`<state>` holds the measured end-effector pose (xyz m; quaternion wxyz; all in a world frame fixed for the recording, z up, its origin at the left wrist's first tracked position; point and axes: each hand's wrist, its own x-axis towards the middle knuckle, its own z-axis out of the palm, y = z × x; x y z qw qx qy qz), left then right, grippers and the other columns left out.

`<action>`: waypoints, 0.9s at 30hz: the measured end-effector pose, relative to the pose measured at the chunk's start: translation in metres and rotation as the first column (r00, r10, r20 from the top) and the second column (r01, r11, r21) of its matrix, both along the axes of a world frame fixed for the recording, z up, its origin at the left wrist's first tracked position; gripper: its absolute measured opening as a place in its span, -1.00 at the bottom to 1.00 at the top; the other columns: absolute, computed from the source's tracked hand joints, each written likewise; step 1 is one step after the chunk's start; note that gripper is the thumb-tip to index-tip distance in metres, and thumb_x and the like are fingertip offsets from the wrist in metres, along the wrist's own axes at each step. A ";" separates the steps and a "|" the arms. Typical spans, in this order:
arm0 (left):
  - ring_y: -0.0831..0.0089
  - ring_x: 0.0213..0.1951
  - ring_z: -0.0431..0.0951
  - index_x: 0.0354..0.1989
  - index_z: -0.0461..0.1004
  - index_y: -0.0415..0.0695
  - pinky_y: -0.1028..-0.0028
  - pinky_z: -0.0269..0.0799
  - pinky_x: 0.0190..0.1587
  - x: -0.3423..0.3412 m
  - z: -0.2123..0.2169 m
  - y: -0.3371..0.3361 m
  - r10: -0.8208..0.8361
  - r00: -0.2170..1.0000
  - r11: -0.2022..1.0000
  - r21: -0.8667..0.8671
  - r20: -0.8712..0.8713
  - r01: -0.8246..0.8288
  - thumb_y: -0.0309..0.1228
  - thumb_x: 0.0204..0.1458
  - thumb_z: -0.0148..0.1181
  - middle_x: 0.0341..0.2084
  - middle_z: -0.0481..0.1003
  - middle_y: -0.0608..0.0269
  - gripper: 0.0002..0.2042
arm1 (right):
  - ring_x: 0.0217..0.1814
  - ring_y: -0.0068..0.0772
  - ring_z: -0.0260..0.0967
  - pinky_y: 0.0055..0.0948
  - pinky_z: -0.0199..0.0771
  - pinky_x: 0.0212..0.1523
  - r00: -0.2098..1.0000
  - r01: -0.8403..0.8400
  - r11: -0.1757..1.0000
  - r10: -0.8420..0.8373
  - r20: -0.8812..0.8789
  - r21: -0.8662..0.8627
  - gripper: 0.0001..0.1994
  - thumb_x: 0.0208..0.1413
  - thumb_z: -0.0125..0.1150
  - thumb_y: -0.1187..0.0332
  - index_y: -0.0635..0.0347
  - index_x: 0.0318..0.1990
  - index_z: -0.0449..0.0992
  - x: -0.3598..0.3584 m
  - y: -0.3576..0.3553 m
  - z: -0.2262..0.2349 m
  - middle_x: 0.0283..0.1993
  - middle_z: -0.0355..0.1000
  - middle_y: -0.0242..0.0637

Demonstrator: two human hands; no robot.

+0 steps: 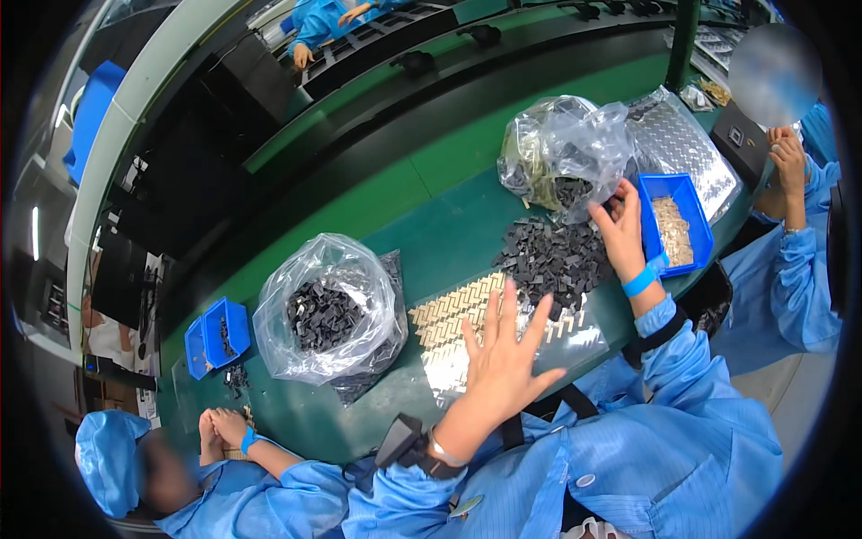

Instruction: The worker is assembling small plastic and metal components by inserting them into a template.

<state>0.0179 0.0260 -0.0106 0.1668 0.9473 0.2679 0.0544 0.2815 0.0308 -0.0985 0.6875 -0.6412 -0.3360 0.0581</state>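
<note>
My left hand [505, 366] is open, fingers spread, over a clear sheet [449, 379] with rows of small beige pieces [449, 314]. Beyond it and to the right lies a loose heap of small black rectangular pieces [548, 256]. My right hand [621, 235] is at the heap's right edge, beside a clear plastic bag [584, 135] with more black pieces inside. Its fingers are half bent, with the thumb apart; I make out nothing held in them. Whether the fingertips touch the bag is unclear.
A blue bin [645, 202] of beige pieces stands right of my right hand. Another clear bag [278, 332] of black pieces sits left, with small blue bins [193, 346] beyond. Co-workers sit on both sides; the left one's hands [224, 426] are together. A silvery sheet [709, 171] lies far right.
</note>
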 end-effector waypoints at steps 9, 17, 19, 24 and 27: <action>-0.08 0.27 -0.13 0.23 0.10 0.04 -0.26 -0.28 0.13 -0.066 -0.042 -0.002 0.180 0.983 0.983 0.037 -0.028 -0.179 0.07 -0.19 0.20 0.25 -0.13 -0.17 -0.22 | 0.16 -0.18 0.12 -0.27 0.18 0.13 0.998 -0.065 0.995 0.065 -0.008 -0.073 -0.43 -0.01 0.18 0.38 0.23 0.16 0.11 0.011 0.005 0.003 0.13 0.07 -0.14; -0.10 0.26 -0.10 0.20 0.14 -0.06 -0.14 -0.14 0.15 -0.089 -0.063 0.001 0.091 0.948 0.960 0.227 0.306 -0.166 0.01 -0.25 0.29 0.20 -0.04 -0.24 -0.19 | 0.18 -0.18 0.15 -0.27 0.16 0.11 0.944 0.015 0.977 0.055 0.324 -0.211 -0.67 -0.05 0.13 0.42 0.23 -0.07 0.37 -0.050 -0.057 0.036 0.11 0.21 -0.14; -0.12 0.26 -0.11 0.26 -0.05 -0.10 -0.09 -0.09 0.16 -0.105 -0.064 0.001 0.037 0.811 0.792 0.478 0.584 -0.380 -0.08 -0.30 0.38 0.20 -0.10 -0.27 -0.05 | 0.13 -0.13 0.20 -0.29 0.18 0.09 0.883 0.051 0.975 0.057 0.466 -0.217 -0.74 -0.08 0.10 0.49 0.27 -0.16 0.40 -0.063 -0.074 0.038 0.05 0.26 -0.09; -0.09 0.29 -0.27 0.28 -0.44 -0.21 0.02 -0.25 0.26 -0.128 -0.039 0.034 0.467 0.520 0.501 0.270 0.715 -0.822 -0.23 -0.42 0.46 0.25 -0.33 -0.23 0.21 | -0.01 -0.13 0.30 -0.32 0.26 0.01 0.873 -0.056 0.974 0.155 0.462 -0.222 -0.79 -0.11 0.06 0.57 0.30 -0.24 0.41 -0.090 -0.095 0.045 0.00 0.29 -0.06; -0.08 0.30 -0.38 0.26 -0.51 -0.26 0.10 -0.38 0.30 -0.133 -0.056 0.059 0.668 0.393 0.498 0.013 0.632 -0.867 -0.26 -0.53 0.50 0.26 -0.41 -0.25 0.30 | -0.09 -0.17 0.33 -0.35 0.32 -0.08 0.857 -0.170 0.963 0.248 0.451 -0.207 -0.80 -0.13 0.06 0.59 0.30 -0.27 0.42 -0.104 -0.097 0.046 -0.05 0.32 -0.05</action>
